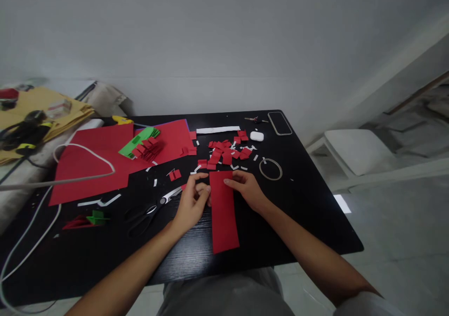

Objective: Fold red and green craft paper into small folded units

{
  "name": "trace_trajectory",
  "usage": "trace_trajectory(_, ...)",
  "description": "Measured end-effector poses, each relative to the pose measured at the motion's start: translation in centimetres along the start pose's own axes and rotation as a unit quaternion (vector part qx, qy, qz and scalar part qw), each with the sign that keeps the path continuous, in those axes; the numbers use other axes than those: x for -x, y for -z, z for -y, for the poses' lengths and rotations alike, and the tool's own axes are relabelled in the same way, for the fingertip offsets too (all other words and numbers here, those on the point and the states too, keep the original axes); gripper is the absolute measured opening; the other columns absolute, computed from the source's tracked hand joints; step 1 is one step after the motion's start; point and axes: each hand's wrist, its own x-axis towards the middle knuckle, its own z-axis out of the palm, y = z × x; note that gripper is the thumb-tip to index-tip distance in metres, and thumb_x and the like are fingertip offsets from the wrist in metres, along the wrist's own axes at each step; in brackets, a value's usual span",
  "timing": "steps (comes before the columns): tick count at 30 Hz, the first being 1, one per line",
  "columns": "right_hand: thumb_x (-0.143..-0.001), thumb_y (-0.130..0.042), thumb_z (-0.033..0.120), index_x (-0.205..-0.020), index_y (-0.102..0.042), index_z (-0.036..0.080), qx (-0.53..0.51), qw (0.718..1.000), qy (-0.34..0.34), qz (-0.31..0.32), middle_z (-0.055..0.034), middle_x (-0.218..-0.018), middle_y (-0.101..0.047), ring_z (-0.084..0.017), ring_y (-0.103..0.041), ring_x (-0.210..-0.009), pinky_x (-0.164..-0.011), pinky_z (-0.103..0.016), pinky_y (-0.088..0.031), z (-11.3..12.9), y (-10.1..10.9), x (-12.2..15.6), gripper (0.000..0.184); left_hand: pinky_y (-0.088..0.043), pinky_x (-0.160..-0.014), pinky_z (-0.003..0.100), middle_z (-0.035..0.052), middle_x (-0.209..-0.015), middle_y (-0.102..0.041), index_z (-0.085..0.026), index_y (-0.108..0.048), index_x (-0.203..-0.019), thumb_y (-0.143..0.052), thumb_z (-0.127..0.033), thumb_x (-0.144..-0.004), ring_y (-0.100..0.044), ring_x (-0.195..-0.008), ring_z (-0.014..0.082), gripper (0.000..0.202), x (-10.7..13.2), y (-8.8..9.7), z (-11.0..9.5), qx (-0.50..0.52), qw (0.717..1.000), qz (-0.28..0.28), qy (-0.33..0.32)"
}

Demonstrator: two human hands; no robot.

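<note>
A long red paper strip lies on the black table in front of me. My left hand pinches the strip's upper left edge, fingers curled. My right hand holds its upper right edge, thumb and fingers pressed on the paper. Just beyond the strip lies a pile of several small folded red pieces. Black-handled scissors rest to the left of my left hand.
Large red sheets with a green folded piece lie at the left. A tape ring, earbud case, phone and white strip sit at the back. A white cable crosses the left side. A white chair stands right.
</note>
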Motion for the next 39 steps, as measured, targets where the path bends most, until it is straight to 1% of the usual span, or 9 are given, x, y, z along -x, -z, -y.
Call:
trace_trajectory(4, -0.069, -0.093, 0.041, -0.086, -0.080, 0.022, 0.005, 1.000, -0.002, 0.000, -0.0029, -0.092, -0.082, -0.024, -0.076, -0.085, -0.086, -0.037, -0.060, -0.2, 0.0, -0.1, 0.029, -0.052, -0.060, 0.022, -0.0070, -0.074, -0.062, -0.022, -0.046, -0.126, -0.061, -0.040, -0.101, -0.061, -0.059, 0.0101, 0.034, 0.0, 0.0, -0.2, -0.002, 1.000, 0.001, -0.006)
trace_trajectory(8, -0.070, -0.092, 0.042, -0.087, -0.080, 0.021, 0.029, 1.000, 0.004, -0.001, -0.0035, -0.091, -0.082, -0.024, -0.077, -0.085, -0.087, -0.037, -0.060, -0.4, 0.0, -0.1, 0.030, -0.053, -0.063, 0.024, -0.0067, -0.075, -0.062, -0.022, -0.047, -0.125, -0.059, -0.039, -0.102, -0.063, -0.061, 0.0104, 0.032, 0.1, -0.1, -0.3, -0.012, 1.000, 0.008, -0.014)
trace_trajectory(14, -0.072, -0.090, 0.044, -0.088, -0.079, 0.021, 0.052, 0.999, 0.016, 0.002, -0.0034, -0.090, -0.082, -0.024, -0.077, -0.084, -0.086, -0.038, -0.061, -0.7, 0.0, 0.0, 0.030, -0.056, -0.064, 0.025, -0.0050, -0.078, -0.064, -0.022, -0.048, -0.124, -0.061, -0.039, -0.100, -0.066, -0.062, 0.0117, 0.032, 0.2, -0.2, -0.2, -0.002, 1.000, 0.015, -0.006)
trace_trajectory(19, -0.073, -0.089, 0.043, -0.089, -0.079, 0.021, 0.059, 0.998, 0.026, 0.002, -0.0034, -0.091, -0.082, -0.024, -0.077, -0.085, -0.086, -0.038, -0.061, -1.0, 0.0, 0.0, 0.029, -0.059, -0.063, 0.026, -0.0036, -0.082, -0.064, -0.022, -0.050, -0.123, -0.061, -0.038, -0.100, -0.067, -0.063, 0.0118, 0.030, 0.1, -0.2, -0.3, 0.006, 1.000, 0.026, 0.002)
trace_trajectory(28, -0.074, -0.088, 0.041, -0.088, -0.077, 0.020, 0.072, 0.997, 0.037, 0.001, -0.0038, -0.090, -0.081, -0.024, -0.077, -0.084, -0.084, -0.037, -0.060, -1.3, -0.1, 0.0, 0.027, -0.061, -0.059, 0.026, -0.0017, -0.089, -0.063, -0.022, -0.052, -0.122, -0.062, -0.039, -0.098, -0.066, -0.067, 0.0119, 0.031, 0.2, -0.2, -0.1, 0.016, 1.000, 0.023, 0.014)
trace_trajectory(35, -0.075, -0.087, 0.042, -0.089, -0.077, 0.020, 0.080, 0.996, 0.035, 0.000, -0.0041, -0.089, -0.081, -0.024, -0.076, -0.083, -0.083, -0.037, -0.060, -1.1, -0.2, 0.1, 0.027, -0.061, -0.058, 0.026, -0.0013, -0.090, -0.064, -0.021, -0.053, -0.120, -0.063, -0.038, -0.098, -0.066, -0.067, 0.0119, 0.030, 0.1, -0.4, -0.4, 0.017, 1.000, 0.019, 0.013)
trace_trajectory(39, -0.076, -0.086, 0.043, -0.088, -0.077, 0.021, 0.085, 0.996, 0.041, 0.004, -0.0034, -0.089, -0.081, -0.024, -0.076, -0.084, -0.084, -0.038, -0.060, -1.1, -0.2, 0.1, 0.027, -0.061, -0.058, 0.025, -0.0012, -0.089, -0.065, -0.021, -0.053, -0.119, -0.064, -0.038, -0.097, -0.067, -0.066, 0.0116, 0.030, 0.0, -0.5, -0.6, 0.018, 1.000, 0.019, 0.011)
